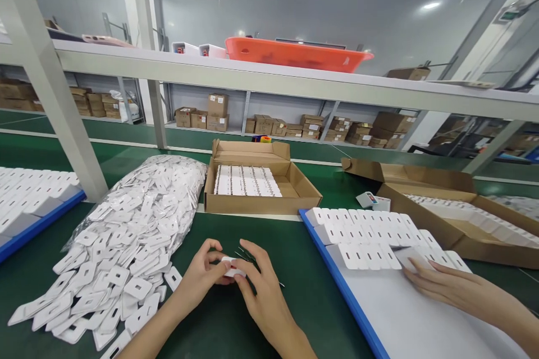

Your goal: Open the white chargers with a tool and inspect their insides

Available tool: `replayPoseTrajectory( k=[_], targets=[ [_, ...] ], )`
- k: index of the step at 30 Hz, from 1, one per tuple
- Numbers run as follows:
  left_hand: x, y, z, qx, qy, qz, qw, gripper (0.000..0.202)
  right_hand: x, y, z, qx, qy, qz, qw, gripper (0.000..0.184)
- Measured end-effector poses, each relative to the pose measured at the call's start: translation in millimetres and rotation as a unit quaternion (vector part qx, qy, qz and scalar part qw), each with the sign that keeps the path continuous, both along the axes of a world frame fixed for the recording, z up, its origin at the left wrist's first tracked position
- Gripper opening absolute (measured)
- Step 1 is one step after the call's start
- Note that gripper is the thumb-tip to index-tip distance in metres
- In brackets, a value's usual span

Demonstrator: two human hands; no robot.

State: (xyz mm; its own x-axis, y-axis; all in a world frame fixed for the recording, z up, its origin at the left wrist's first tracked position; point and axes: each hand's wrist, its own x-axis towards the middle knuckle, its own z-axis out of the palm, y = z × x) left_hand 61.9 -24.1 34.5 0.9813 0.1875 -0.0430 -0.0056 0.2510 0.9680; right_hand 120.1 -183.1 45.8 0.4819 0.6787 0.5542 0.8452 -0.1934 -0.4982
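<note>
My left hand (201,276) and my right hand (266,286) meet over the green work surface, their fingertips closed around a small white plastic piece (233,271). Fingers cover much of it, so its full shape is hidden. A few thin metal pins (244,254) show by my right hand; I cannot tell whether they lie on the surface or are held. To the left, a large heap of flat white plastic plates (138,287) with square openings spills from a clear plastic bag (185,171).
Ahead stands an open cardboard box (252,205) with rows of white parts. On the right, another person's hand (446,287) touches a white piece on a blue-edged tray (337,286). Behind it is another open box (463,241). A metal post (59,78) rises at left.
</note>
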Motion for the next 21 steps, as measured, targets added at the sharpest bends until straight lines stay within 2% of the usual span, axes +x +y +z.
replayPoseTrajectory(
  k=[2, 4, 8, 11, 14, 16, 17, 19, 21],
  targets=[
    [0, 0, -2.8, 0.000, 0.027, 0.009, 1.000, 0.046, -1, -1, -0.1, -0.033, -0.058, 0.023, 0.997, 0.028],
    [-1, -1, -5.0, 0.007, 0.050, 0.005, 0.999, 0.046, -5, -1, 0.0, -0.067, -0.073, 0.022, 0.995, 0.024],
    [-2, 0, -9.4, 0.031, 0.064, -0.019, 0.997, 0.048, -16, -2, 5.1, -0.091, -0.020, -0.015, 0.996, 0.016],
    [-3, -1, -14.2, 0.051, 0.057, -0.034, 0.996, 0.051, -28, -6, 12.2, -0.104, 0.035, -0.022, 0.994, 0.017],
    [-2, -8, -20.6, 0.057, 0.054, -0.067, 0.995, 0.054, -38, -16, 17.5, -0.091, 0.061, -0.031, 0.993, 0.017],
    [-2, -14, -25.3, 0.035, 0.061, -0.088, 0.994, 0.061, -38, -33, 21.1, -0.044, 0.077, -0.049, 0.995, 0.013],
    [-1, -17, -27.6, 0.023, 0.064, -0.089, 0.994, 0.065, -35, -45, 23.6, -0.014, 0.088, -0.075, 0.993, 0.011],
    [-1, -20, -31.7, 0.014, 0.061, -0.072, 0.995, 0.072, -21, -79, 31.2, 0.063, 0.116, -0.177, 0.975, 0.013],
    [-1, -20, -34.8, 0.030, 0.058, -0.049, 0.997, 0.075, 1, -123, 41.5, 0.160, 0.135, -0.325, 0.922, 0.021]
  ],
)
